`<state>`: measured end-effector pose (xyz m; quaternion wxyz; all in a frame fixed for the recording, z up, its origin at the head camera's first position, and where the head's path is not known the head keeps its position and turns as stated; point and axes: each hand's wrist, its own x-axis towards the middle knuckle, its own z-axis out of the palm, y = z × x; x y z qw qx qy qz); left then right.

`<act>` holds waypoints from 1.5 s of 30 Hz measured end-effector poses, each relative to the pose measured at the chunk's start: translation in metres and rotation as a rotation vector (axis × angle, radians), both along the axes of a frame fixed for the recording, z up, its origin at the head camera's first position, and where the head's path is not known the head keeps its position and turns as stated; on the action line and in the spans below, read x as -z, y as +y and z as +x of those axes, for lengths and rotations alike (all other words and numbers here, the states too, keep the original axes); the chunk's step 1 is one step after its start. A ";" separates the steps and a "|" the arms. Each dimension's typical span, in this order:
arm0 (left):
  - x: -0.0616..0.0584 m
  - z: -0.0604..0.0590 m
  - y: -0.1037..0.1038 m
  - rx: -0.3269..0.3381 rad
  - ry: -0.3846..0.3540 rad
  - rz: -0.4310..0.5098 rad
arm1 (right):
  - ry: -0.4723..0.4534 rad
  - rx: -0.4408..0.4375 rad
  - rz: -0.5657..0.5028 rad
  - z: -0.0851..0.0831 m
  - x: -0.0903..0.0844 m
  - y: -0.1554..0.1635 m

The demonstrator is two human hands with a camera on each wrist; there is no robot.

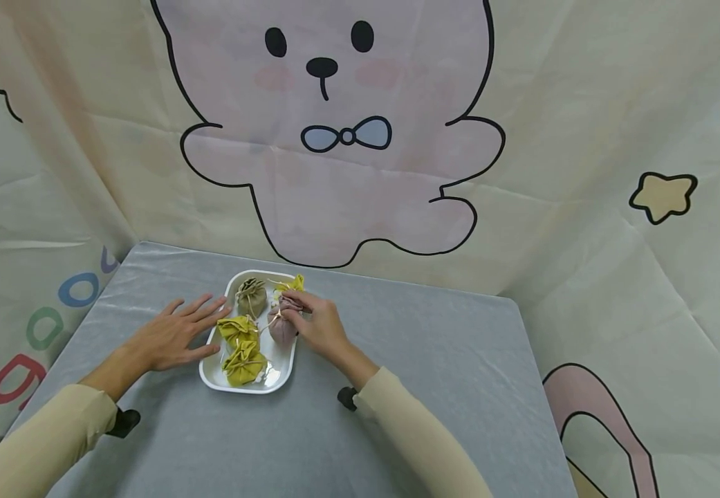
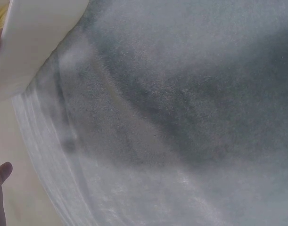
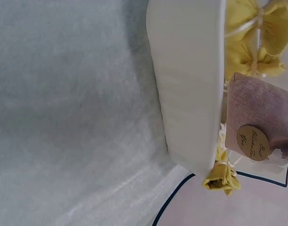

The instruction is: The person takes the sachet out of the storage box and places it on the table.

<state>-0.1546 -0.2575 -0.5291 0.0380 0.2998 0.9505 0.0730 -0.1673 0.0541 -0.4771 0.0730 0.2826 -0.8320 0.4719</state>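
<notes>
My right hand pinches the gathered neck of a dusty-pink drawstring pouch at the right side of a white tray. A round brown sticker shows on this pouch in the right wrist view. With fingers spread, my left hand reaches to the tray's left rim. Two yellow pouches lie in the tray's left front, and an olive-green pouch sits behind them. Another yellow pouch is at the back right corner, partly hidden by my right hand.
The tray stands on a table with a grey cloth. Behind and beside the table hangs a cream curtain printed with a bear and a star. Dark straps are at the sleeve cuffs.
</notes>
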 end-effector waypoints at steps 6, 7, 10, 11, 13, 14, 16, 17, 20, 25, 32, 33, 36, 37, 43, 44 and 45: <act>0.000 0.001 0.000 -0.005 -0.004 -0.002 | 0.018 0.010 -0.041 0.000 -0.009 0.010; 0.000 0.002 0.000 -0.006 -0.005 -0.001 | 0.016 0.014 -0.043 0.000 -0.010 0.012; 0.000 0.002 -0.001 -0.007 -0.007 -0.002 | 0.008 0.030 -0.049 0.000 -0.011 0.018; 0.000 0.002 -0.001 -0.008 -0.008 -0.003 | 0.006 0.034 -0.049 -0.001 -0.011 0.020; 0.000 0.001 0.000 -0.009 -0.008 -0.007 | 0.006 0.043 -0.047 -0.001 -0.012 0.025; 0.001 0.001 0.000 -0.009 -0.009 -0.007 | 0.008 0.048 -0.046 -0.001 -0.012 0.028; 0.001 0.000 0.000 -0.008 -0.013 -0.010 | 0.011 0.055 -0.046 -0.002 -0.013 0.034; 0.001 0.000 0.000 -0.007 -0.015 -0.011 | 0.014 0.059 -0.046 -0.003 -0.012 0.038; 0.002 -0.001 0.001 -0.004 -0.019 -0.013 | 0.029 0.070 -0.047 -0.004 -0.011 0.051; 0.002 0.000 0.001 0.005 -0.002 0.002 | 0.044 0.099 -0.036 -0.007 -0.005 0.074; 0.000 0.004 0.001 0.004 -0.004 0.019 | 0.003 0.158 0.002 -0.010 0.005 0.102; 0.000 0.004 0.001 0.002 -0.006 0.016 | 0.001 0.163 0.003 -0.010 0.007 0.105; 0.000 0.004 0.001 0.002 -0.002 0.020 | -0.004 0.178 0.004 -0.012 0.011 0.115; 0.000 0.004 0.001 0.004 0.001 0.022 | -0.007 0.187 0.006 -0.012 0.012 0.118; 0.000 0.004 0.001 0.009 0.008 0.029 | 0.001 0.242 0.011 -0.015 0.022 0.131; 0.000 0.004 0.001 0.008 0.008 0.028 | 0.002 0.249 0.010 -0.015 0.024 0.133; 0.000 0.004 0.001 0.007 0.007 0.027 | 0.003 0.255 0.012 -0.016 0.025 0.134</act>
